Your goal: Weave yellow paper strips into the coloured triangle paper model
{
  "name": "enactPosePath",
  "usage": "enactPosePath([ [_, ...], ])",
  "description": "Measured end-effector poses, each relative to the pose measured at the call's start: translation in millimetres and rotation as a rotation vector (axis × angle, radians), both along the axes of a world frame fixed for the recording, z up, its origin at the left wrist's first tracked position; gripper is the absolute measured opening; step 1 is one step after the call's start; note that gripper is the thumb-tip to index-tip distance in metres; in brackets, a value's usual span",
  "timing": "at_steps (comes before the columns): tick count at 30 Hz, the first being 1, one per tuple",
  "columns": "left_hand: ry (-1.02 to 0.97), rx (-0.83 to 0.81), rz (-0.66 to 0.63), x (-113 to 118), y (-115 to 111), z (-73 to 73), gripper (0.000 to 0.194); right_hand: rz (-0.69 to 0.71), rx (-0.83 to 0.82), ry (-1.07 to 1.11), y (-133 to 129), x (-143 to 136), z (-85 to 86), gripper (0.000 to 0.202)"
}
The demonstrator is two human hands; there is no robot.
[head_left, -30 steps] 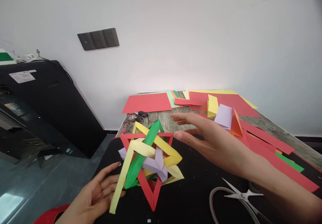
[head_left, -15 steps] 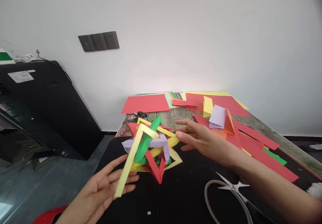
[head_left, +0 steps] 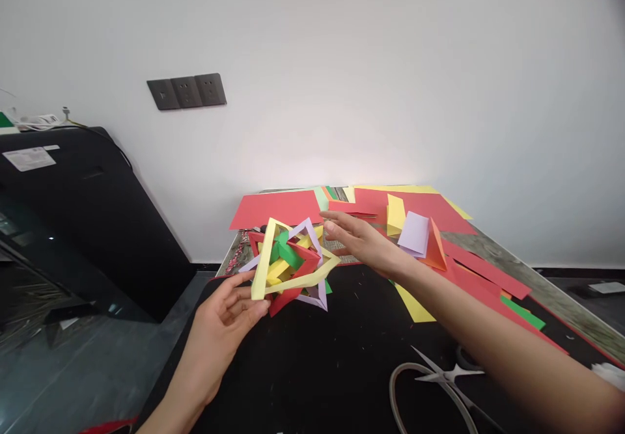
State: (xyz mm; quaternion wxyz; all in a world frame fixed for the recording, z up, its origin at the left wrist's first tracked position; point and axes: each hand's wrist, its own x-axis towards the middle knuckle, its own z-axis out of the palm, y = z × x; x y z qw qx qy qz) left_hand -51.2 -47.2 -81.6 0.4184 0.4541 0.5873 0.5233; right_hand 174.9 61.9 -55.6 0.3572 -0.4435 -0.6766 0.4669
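An ornament of interlocked folded paper strips [head_left: 303, 268], in pale yellow, yellow, green, red and lilac, is held up over the black mat. My left hand [head_left: 232, 310] grips its lower left corner, thumb in front at the pale yellow strip and fingers behind. Beside the upper right of the ornament is my right hand [head_left: 354, 235]. Its fingers are stretched out and apart, with the tips close to the paper; whether they touch it I cannot tell. The ornament's back is hidden.
Scissors [head_left: 449, 374] with spread blades lie across a tape roll [head_left: 398, 388] at the lower right of the black mat [head_left: 312, 362]. Folded lilac paper [head_left: 415, 232], a yellow piece [head_left: 396, 214] and red sheets [head_left: 278, 208] cover the back and right. A black cabinet [head_left: 83, 213] stands left.
The ornament has been turned, so a pale yellow triangle now faces me, its long strip no longer jutting down. Both hands have shifted upward in view. A yellow piece now shows under my right forearm.
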Motion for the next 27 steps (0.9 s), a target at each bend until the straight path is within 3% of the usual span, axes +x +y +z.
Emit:
enactPosePath([
  [4, 0.043, 0.050, -0.023, 2, 1, -6.3, 0.050, 0.026, -0.023, -0.016, 15, -10, -0.4, 0.043],
  [8, 0.109, 0.098, -0.063, 0, 5, -5.8, 0.044, 0.066, -0.099, 0.022, 9, -11, -0.1, 0.042],
  [14, 0.153, 0.150, -0.076, -9, 19, 19.3, 0.040, 0.062, -0.195, 0.170, -25, -3, 1.8, 0.033],
  [19, 0.267, 0.143, -0.184, -15, 29, 45.0, 0.039, 0.113, -0.274, 0.301, -68, 8, -11.3, 0.034],
  [23, 0.392, 0.156, -0.254, -5, 26, 48.5, 0.036, 0.167, -0.316, 0.251, -93, 19, -26.6, 0.033],
  [27, 0.523, 0.205, -0.306, 11, 16, 45.3, 0.027, 0.176, -0.202, 0.013, -98, 38, -34.5, 0.016],
])
